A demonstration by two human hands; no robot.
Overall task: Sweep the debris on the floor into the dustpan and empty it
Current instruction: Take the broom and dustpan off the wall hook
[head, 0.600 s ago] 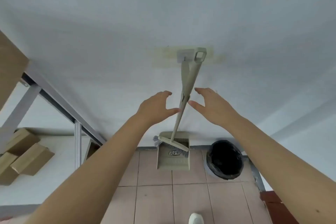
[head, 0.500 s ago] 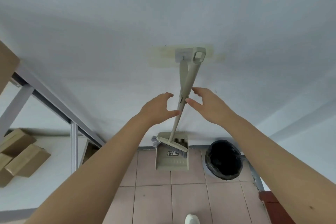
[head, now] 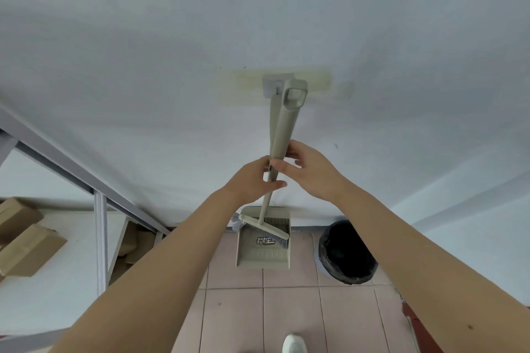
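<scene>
A beige dustpan (head: 262,251) and a broom hang together against the white wall from a hook (head: 277,84). The broom head (head: 265,227) lies across the pan's mouth. My left hand (head: 251,179) grips the thin broom pole (head: 264,205), thumb across its front. Just above and to the right, my right hand (head: 311,172) holds the lower end of the thicker dustpan handle (head: 286,123), thumb in front and fingers behind. The two hands touch at the handles.
A round bin with a black liner (head: 345,252) stands on the pink floor tiles (head: 289,312) right of the dustpan. On the left, a grey metal shelf frame (head: 100,238) holds cardboard boxes (head: 27,249). My shoe tip (head: 294,344) shows at the bottom edge.
Both hands were open on either side of the handles, apart from them. They have moved inward and closed around the broom pole and the dustpan handle.
</scene>
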